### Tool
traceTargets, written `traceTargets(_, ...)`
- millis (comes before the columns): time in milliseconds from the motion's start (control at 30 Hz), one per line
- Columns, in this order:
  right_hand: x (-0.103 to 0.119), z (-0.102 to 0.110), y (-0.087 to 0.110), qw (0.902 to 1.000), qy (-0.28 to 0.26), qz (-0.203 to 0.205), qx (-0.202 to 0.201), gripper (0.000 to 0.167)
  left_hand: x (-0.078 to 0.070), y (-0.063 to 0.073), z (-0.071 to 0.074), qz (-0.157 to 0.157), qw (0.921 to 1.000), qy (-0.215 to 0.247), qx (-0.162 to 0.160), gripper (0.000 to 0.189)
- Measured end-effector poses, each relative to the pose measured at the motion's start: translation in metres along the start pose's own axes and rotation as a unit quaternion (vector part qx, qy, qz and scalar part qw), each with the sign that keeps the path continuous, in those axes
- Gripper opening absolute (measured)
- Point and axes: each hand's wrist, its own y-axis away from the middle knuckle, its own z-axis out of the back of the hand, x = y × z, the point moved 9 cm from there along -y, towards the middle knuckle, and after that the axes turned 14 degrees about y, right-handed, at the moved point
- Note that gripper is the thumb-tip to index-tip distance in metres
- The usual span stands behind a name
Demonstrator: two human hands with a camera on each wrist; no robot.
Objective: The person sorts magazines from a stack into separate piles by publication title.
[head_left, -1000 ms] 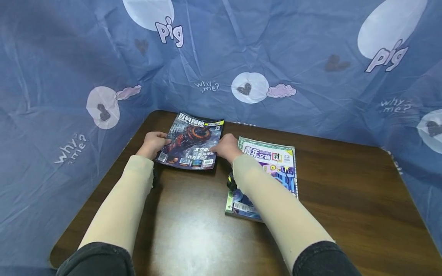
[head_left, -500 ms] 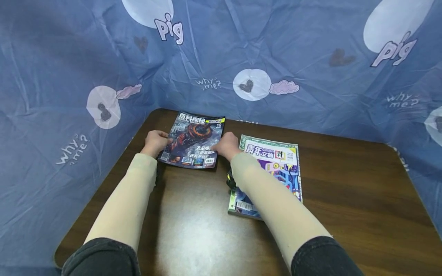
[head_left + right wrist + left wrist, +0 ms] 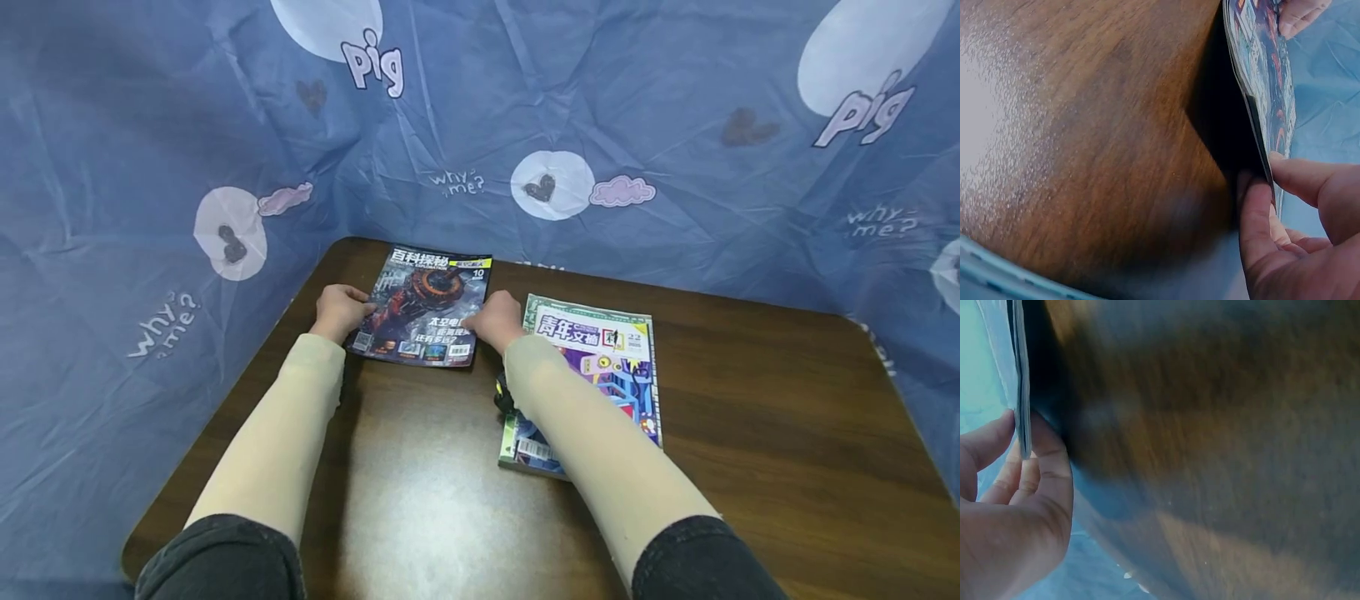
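A dark magazine [image 3: 420, 308] with an orange ring picture on its cover is held near the back left of the table, cover up. My left hand [image 3: 341, 313] pinches its left edge; the left wrist view shows the thumb on one face and fingers [image 3: 1047, 450] behind the other. At the opposite edge my right hand [image 3: 497, 321] pinches it, thumb on the cover and fingers [image 3: 1257, 219] underneath. In the right wrist view the near edge of the magazine [image 3: 1254, 106] stands off the wood, with dark shadow below it.
To the right, a stack of magazines [image 3: 555, 333] with a purple-titled cover lies partly under my right forearm. The brown wooden table [image 3: 765, 433] reaches to a blue printed cloth [image 3: 465, 108] hanging along its back and left sides.
Both hands keep their pinch on the dark magazine, which stays almost in place. The whole head view has shifted slightly, the scene sliding a little to the right.
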Motion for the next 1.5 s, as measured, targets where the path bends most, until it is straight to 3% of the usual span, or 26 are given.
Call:
traceTargets(333, 0.001, 0.003, 0.002, 1.0, -0.002, 0.008, 0.003, 0.033, -0.004, 0.003, 0.004, -0.02, 0.9988, -0.043, 0.011, 0.032)
traceTargets(700, -0.003, 0.009, 0.006, 0.9998, -0.016, 0.014, 0.001, 0.028, -0.02, 0.008, 0.001, -0.092, 0.9921, -0.084, -0.017, 0.022)
traceTargets(900, -0.003, 0.012, 0.009, 0.9983, -0.05, 0.028, -0.008, 0.026, -0.03, 0.016, -0.003, -0.107, 0.9916, -0.066, -0.028, 0.024)
traceTargets(1200, -0.008, 0.034, 0.026, 0.9853, -0.162, 0.054, -0.008, 0.04, -0.062, 0.045, -0.03, -0.132, 0.9911, 0.013, 0.006, 0.029)
traceTargets(1367, -0.022, 0.048, 0.04, 0.9731, -0.225, 0.049, 0.008, 0.047, -0.083, 0.069, -0.05, -0.155, 0.9854, 0.059, 0.038, 0.029)
traceTargets(1500, -0.038, 0.061, 0.051, 0.9654, -0.256, 0.048, -0.002, 0.046, -0.1, 0.091, -0.065, -0.176, 0.9789, 0.084, 0.061, 0.03)
